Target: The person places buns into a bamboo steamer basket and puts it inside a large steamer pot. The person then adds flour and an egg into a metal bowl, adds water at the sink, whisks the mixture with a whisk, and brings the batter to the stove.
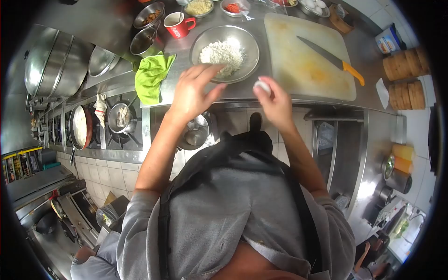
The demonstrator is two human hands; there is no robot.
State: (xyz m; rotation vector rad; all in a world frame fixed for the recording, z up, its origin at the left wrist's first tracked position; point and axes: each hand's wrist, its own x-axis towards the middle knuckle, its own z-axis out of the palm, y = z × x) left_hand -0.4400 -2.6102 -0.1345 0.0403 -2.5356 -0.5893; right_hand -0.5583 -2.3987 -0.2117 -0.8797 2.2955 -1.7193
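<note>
Egg, white and oval point(264, 86), sat pinched in bare right hand point(275, 103) — near round steel bowl point(251, 50) of white powder point(221, 54); bare left hand point(193, 91) was at bowl's near rim — thumb spread from fingers.

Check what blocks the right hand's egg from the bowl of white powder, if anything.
Nothing visible stands between the egg in the right hand and the bowl; in view, the left hand overlaps its near left edge, off that path.
</note>
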